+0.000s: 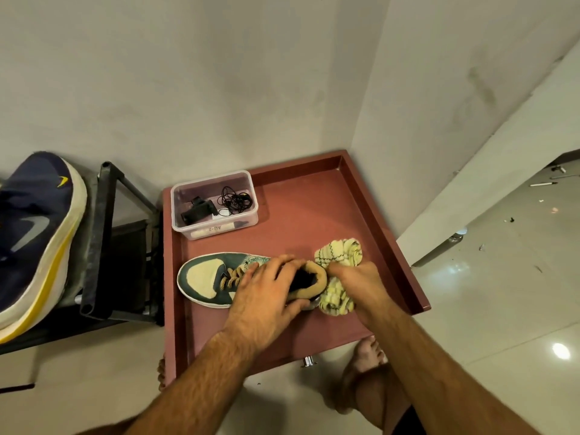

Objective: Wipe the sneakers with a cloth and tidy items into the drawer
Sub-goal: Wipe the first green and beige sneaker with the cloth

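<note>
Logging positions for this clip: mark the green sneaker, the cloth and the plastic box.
green sneaker (201, 279), head view, cream toe panel.
cloth (340, 251), head view, upper bunched part.
plastic box (188, 229), head view, front wall.

Hands (310, 290) on sneaker (207, 281), cloth (340, 274)

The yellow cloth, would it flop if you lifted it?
Probably yes: the cloth lies bunched and crumpled under the right hand, so it looks soft. It seems light and unlikely to slip, given its nubby weave.

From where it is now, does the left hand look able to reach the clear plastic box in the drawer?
Probably yes. The left hand grips the sneaker, and only bare drawer floor lies between it and the plastic box; it must let go first.
</note>
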